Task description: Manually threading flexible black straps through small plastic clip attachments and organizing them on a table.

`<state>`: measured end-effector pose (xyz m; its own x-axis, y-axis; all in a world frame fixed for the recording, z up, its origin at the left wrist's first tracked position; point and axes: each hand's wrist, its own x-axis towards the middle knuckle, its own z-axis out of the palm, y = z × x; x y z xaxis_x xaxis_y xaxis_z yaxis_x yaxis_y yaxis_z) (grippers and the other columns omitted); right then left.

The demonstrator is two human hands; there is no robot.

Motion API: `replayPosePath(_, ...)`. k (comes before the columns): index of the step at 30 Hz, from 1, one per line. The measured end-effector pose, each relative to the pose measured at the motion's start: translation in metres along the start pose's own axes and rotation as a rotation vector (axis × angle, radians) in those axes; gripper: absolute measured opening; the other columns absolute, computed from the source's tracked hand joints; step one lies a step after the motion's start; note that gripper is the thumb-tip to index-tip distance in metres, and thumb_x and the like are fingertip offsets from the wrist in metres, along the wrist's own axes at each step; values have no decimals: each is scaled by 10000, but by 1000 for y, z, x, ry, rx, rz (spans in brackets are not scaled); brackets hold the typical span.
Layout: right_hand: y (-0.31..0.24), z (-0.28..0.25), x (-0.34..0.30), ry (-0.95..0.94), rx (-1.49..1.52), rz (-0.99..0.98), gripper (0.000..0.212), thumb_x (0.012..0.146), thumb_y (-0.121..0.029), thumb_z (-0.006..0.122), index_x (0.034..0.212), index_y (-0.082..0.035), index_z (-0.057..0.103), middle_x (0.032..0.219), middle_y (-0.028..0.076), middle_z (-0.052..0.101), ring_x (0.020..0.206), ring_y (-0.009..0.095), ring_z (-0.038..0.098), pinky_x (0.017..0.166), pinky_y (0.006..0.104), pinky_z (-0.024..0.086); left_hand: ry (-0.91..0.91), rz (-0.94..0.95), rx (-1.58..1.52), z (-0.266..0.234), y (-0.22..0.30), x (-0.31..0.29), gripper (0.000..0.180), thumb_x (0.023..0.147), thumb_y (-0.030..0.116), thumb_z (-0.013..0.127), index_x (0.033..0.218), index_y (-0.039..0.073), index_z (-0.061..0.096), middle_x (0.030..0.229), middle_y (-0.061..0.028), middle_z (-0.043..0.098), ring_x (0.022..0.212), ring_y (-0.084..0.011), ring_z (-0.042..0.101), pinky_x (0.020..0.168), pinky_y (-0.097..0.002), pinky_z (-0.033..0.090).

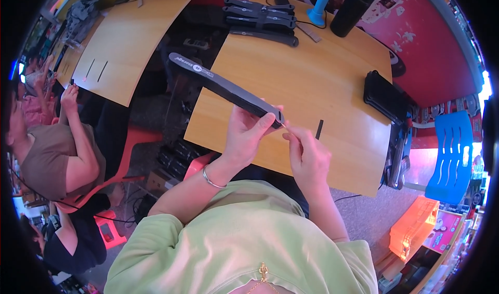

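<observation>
My left hand (245,135) grips one end of a long grey-and-black strap (221,86), its thumb pressed on top. The strap slants up to the left over the table's near side, with a rounded far end and pale printing. Close to the held end, my right hand (309,151) is closed in a pinch at the strap's tip. Whatever lies between those fingertips is too small to make out. Just beyond my right hand, a short black strip (319,130) rests on the wooden table (291,76).
Several similar straps (260,18) lie stacked at the table's far left. Behind them stand a blue fan (318,8) and a black tumbler (352,11). A black bundle (384,96) sits at the right edge, near a blue chair (451,156). Another person (57,154) works at the left table.
</observation>
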<state>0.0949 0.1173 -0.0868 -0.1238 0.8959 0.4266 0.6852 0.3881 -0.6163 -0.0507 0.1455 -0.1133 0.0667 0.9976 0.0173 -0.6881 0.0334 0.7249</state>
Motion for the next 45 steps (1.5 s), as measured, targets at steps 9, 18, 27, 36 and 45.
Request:
replayPosePath(9,-2,-3,13,-253,1063,718,271,905,-37,512,1173,-64,486,763,51,679,509,29,485,460,196,365,-90,304,304,-5,-13,4,306,841,-35,618,1082,7,434,1066,-104,518,1060,-236,570,851,-307,494)
replayPosePath(18,12,25,11,124,398,35,262,866,-3,578,1121,-61,562,793,101,683,663,142,665,582,244,495,-151,189,248,-5,-7,10,315,852,-6,614,1121,9,450,1045,-104,549,1027,-219,587,849,-325,498)
replayPosePath(27,9,14,21,1,321,238,173,867,-26,585,1035,-41,620,791,107,688,739,185,691,618,262,509,-171,27,300,-2,5,21,455,840,8,635,1250,-11,438,1040,-82,595,1020,-185,586,835,-344,509)
replayPosePath(36,13,5,24,-93,358,219,137,855,-33,586,983,-41,634,783,115,681,709,219,681,616,274,508,-229,-126,350,-6,22,22,617,800,-55,648,1350,-30,368,1015,-66,589,951,-151,596,822,-289,521)
replayPosePath(45,17,-3,24,-58,61,-120,138,837,-31,586,965,-65,626,752,109,664,671,217,665,575,305,509,-338,-341,477,-19,41,18,566,774,-56,662,1299,-30,450,960,-46,625,905,-130,607,843,-274,499)
